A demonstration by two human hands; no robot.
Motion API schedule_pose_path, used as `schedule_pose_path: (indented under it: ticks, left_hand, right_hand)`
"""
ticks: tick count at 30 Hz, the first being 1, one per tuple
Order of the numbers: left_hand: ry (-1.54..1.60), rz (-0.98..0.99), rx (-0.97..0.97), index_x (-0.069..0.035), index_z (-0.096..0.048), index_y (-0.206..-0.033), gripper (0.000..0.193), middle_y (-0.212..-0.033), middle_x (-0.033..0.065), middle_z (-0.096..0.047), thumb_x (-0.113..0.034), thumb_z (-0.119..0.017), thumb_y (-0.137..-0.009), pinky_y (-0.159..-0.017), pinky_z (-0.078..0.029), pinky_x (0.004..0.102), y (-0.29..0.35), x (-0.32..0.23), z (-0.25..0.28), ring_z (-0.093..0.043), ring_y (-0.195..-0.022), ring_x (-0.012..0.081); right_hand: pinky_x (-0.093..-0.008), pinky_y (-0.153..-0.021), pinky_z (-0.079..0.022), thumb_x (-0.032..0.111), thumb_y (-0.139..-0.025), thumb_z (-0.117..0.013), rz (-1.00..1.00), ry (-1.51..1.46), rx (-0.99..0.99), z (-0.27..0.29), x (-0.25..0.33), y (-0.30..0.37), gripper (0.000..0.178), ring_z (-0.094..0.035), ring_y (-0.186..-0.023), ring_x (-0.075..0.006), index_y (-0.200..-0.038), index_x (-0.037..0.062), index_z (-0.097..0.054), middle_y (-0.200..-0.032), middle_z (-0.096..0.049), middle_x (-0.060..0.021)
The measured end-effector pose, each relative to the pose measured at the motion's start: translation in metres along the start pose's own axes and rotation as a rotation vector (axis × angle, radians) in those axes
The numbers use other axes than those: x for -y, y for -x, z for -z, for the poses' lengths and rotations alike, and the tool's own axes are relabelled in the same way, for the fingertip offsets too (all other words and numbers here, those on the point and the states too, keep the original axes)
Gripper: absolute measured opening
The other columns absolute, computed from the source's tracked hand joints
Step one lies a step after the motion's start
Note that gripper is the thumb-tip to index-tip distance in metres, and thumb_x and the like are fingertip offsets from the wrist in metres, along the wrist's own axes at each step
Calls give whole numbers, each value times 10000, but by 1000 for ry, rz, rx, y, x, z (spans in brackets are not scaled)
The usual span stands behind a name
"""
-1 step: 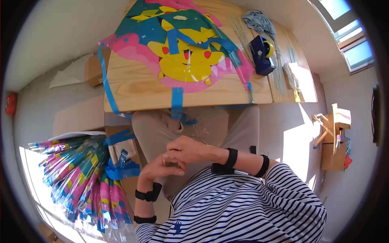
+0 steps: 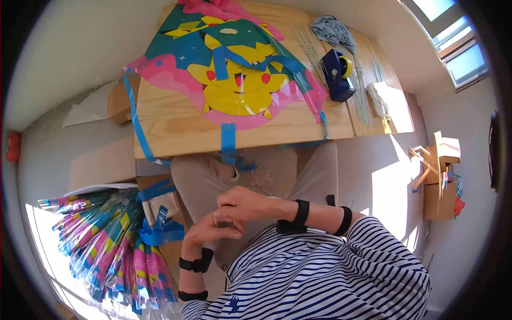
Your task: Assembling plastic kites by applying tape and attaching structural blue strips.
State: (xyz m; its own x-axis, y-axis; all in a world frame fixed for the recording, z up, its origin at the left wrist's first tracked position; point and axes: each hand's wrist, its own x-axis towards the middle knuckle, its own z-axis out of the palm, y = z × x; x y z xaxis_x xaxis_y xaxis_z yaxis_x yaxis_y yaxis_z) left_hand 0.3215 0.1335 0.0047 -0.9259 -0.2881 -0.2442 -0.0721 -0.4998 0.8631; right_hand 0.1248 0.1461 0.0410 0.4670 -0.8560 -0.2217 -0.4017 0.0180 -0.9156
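Above my lap, my two hands meet with their fingers bent. My right hand (image 2: 242, 204) is closed and lies over the fingertips of my left hand (image 2: 212, 228), which is closed too. Whatever they pinch between them is too small or hidden to make out. Beyond them on the wooden table (image 2: 181, 133) lies a colourful plastic-film kite (image 2: 234, 98) with a yellow cartoon figure on pink and green. Blue ribbon tails (image 2: 228, 137) hang from it over the table's near edge. Neither hand touches the kite.
Right on the table stand a dark blue tape dispenser (image 2: 337, 77), thin rods (image 2: 361, 101) and a crumpled grey cloth (image 2: 333, 31). At my left, several folded film kites (image 2: 106, 240) fan out beside blue ribbon (image 2: 160, 232). Cardboard boxes (image 2: 440, 200) stand far right.
The view has shifted slightly, so the table sits a little differently in the picture. My hands stay together, with only a slight change in the fingers.
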Motion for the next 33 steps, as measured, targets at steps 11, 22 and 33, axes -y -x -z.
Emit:
schedule_pose_path:
  ticks: [11,22,33]
  left_hand:
    - [-234,50,31,-26,-737,-1018,324,-1028,74,-714,-159,-846,-743,-938,-484,346,-10,-8,0,-631,-1039,201]
    - [-251,173,11,-1,-648,-1197,549,-1129,92,-672,-213,-863,-738,-998,-435,333,-15,-18,0,-583,-1124,217]
    - [-278,148,2,-37,-639,-1253,592,-1228,100,-648,-219,-868,-739,-1029,-442,343,-24,-15,-6,-573,-1183,215]
  right_hand:
    - [-392,-592,-492,262,-795,-691,-235,-246,105,8,9,12,303,-660,-651,-290,-765,-28,-610,-692,-649,-187]
    - [-380,-565,-457,232,-820,-717,60,-71,-80,3,-15,16,279,-621,-613,-265,-795,-23,-605,-692,-633,-157]
    - [-381,-528,-451,284,-866,-681,-24,-145,-70,14,-14,13,326,-592,-515,-252,-739,-7,-608,-613,-617,-149]
